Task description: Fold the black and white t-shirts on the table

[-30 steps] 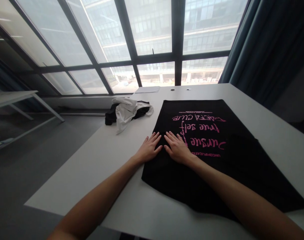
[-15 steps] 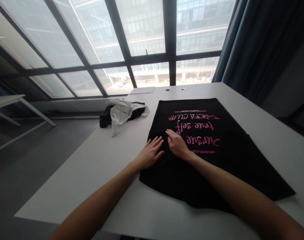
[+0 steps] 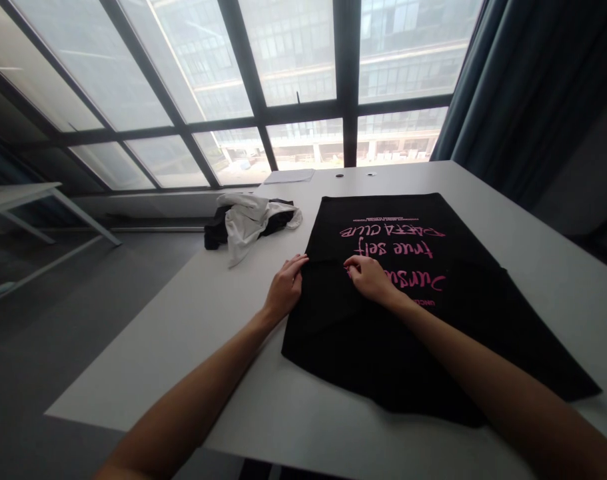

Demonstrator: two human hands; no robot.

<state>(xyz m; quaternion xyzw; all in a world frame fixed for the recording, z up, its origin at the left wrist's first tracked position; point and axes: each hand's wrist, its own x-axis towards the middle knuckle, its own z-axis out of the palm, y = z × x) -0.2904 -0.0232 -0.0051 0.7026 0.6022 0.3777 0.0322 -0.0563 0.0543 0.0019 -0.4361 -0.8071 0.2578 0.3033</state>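
A black T-shirt with pink lettering lies spread on the white table, its print upside down to me. At its left edge, my left hand is closed, with fingers and thumb on the fabric border. My right hand rests on the printed area with fingers curled in a pinch on the cloth, covering some of the letters. A faint ridge in the fabric runs between the two hands. The fingertips' exact hold on the cloth is partly hidden.
A crumpled white and black garment lies at the table's left edge. White sheets and two small round fittings are at the far edge of the table. Beyond stand large windows, a blue curtain and another table.
My left hand has slid from lying flat on the shirt to its left edge and closed there. My right hand's fingers have curled into a pinch. The view has shifted slightly.
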